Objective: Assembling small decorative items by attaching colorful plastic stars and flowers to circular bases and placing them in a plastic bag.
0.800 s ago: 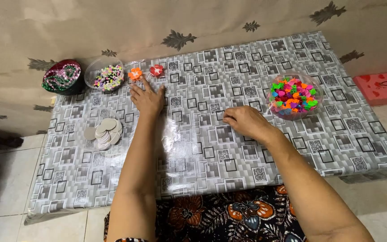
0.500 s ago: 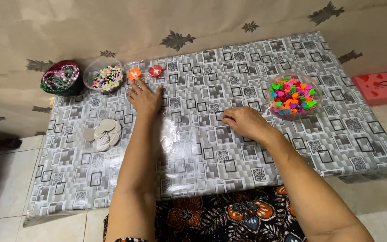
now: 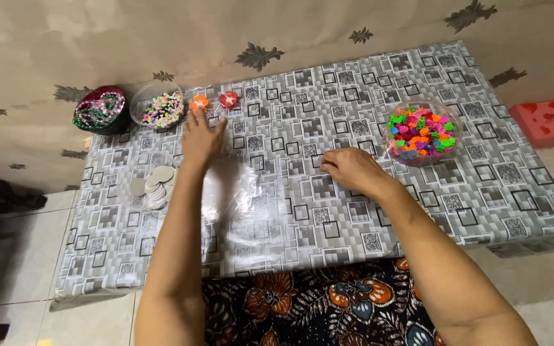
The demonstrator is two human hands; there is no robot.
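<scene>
so far two small flowers, the orange flower (image 3: pixel 199 102) and red flower (image 3: pixel 229 98), lie finished at the table's (image 3: pixel 328 211) far edge, left hand (image 3: pixel 201 138) reaching open-fingered, touching the orange one, right hand (image 3: pixel 352 170) resting loosely curled, empty, beside the bowl of coloured pieces (image 3: pixel 420 131), still full.

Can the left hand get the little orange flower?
Probably yes. The left hand is stretched flat on the table, fingertips right at the orange flower, and nothing lies between them.
</scene>
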